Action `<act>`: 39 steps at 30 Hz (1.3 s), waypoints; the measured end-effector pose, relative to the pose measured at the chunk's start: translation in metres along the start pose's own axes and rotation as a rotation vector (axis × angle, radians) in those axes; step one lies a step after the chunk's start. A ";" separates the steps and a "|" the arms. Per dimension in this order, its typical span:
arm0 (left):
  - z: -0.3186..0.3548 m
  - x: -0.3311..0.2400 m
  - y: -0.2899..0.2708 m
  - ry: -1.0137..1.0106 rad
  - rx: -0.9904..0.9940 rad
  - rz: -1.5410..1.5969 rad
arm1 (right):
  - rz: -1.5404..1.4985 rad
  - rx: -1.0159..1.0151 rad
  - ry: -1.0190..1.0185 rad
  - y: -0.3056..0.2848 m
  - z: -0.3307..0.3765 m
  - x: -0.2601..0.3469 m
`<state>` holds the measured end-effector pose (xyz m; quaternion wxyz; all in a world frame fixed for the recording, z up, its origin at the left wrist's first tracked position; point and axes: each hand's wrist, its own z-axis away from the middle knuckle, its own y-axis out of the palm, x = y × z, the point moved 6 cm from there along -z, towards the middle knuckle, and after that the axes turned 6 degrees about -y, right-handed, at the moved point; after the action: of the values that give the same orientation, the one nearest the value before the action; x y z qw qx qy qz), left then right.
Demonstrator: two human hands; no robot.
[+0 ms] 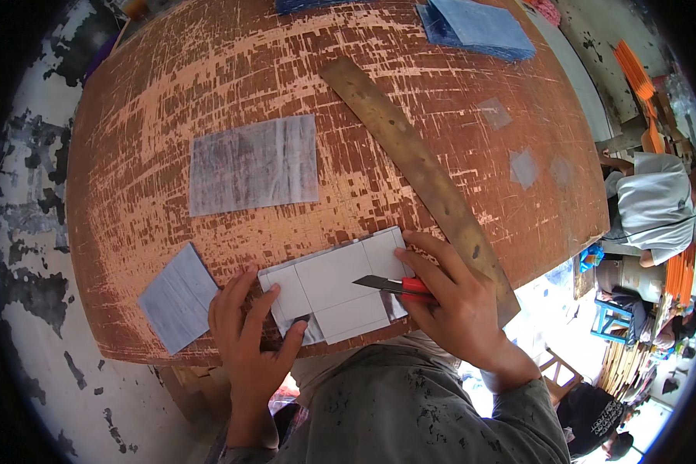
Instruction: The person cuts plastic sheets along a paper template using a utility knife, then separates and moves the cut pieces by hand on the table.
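Note:
Near the table's front edge lies a white card template [340,288] with ruled lines and notched lower corners. A shiny, clear-looking sheet [314,331] shows from under it at the notches and along its far edge. My left hand [249,340] rests at the card's left end, fingers and thumb spread, fingertips touching its edge. In my right hand [460,309] is a utility knife [411,287] with a red handle. Its dark blade points left over the card, while my index finger touches the card's right end.
A long, worn metal ruler [410,155] lies diagonally beyond my right hand. Translucent sheets lie on the scratched brown table [147,255]: a rectangle [254,164] farther off and a bluish piece [179,298] at left. A stack of blue sheets [479,29] sits far right. People [657,205] are at right.

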<state>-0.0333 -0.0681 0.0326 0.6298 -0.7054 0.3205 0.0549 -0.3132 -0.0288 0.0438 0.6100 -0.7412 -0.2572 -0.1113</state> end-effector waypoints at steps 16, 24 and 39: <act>0.000 0.014 0.004 -0.022 -0.008 0.017 | -0.029 -0.046 0.012 0.002 -0.012 0.004; 0.003 0.016 0.004 -0.023 0.006 0.015 | -0.026 0.035 0.021 0.004 -0.016 0.006; 0.005 0.018 0.003 -0.021 0.013 0.024 | -0.064 0.037 0.022 0.005 -0.016 0.000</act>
<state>-0.0195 -0.0706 0.0207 0.6370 -0.6967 0.3228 0.0679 -0.3080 -0.0450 0.0435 0.6224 -0.7199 -0.2762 -0.1344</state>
